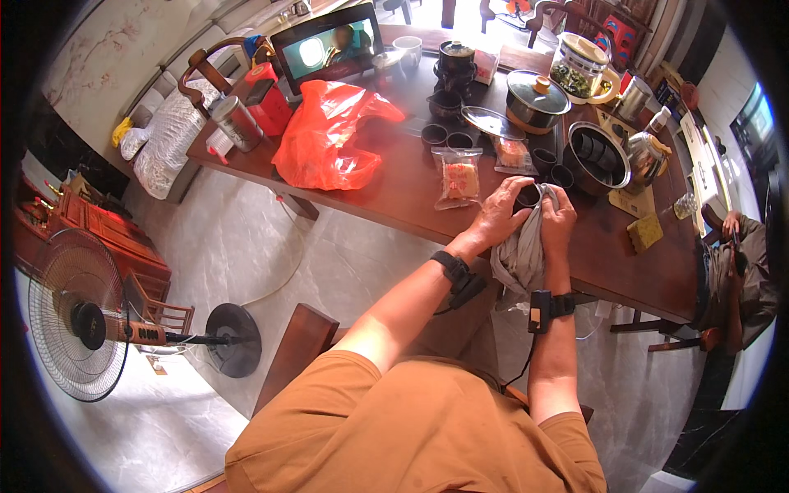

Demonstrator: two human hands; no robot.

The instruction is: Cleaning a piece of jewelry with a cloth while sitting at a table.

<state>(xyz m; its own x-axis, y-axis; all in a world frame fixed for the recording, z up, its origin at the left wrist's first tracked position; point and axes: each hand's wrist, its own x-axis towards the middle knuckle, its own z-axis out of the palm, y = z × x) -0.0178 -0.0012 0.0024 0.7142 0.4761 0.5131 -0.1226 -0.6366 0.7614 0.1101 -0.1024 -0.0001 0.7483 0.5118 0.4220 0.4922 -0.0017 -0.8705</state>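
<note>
Above the table's front edge, my left hand (498,214) grips a small dark teacup (527,196) by its side. My right hand (558,217) pinches a grey cloth (519,254) against the cup's rim, and the cloth hangs below both hands. Just beyond them, two more dark cups (561,176) stand close together. A dark pot with a steel rim (624,179) holds several similar cups. To the left lie a wrapped snack packet (457,183) and a second packet (513,154), near a glass lid (493,122).
A red plastic bag (333,138) and a metal canister (237,123) occupy the table's left side. A lidded pot (537,101), glass teapot (579,69), glass kettle (646,157) and yellow sponge (645,233) stand rightward. Another person (739,271) sits at far right. A fan (80,320) stands left.
</note>
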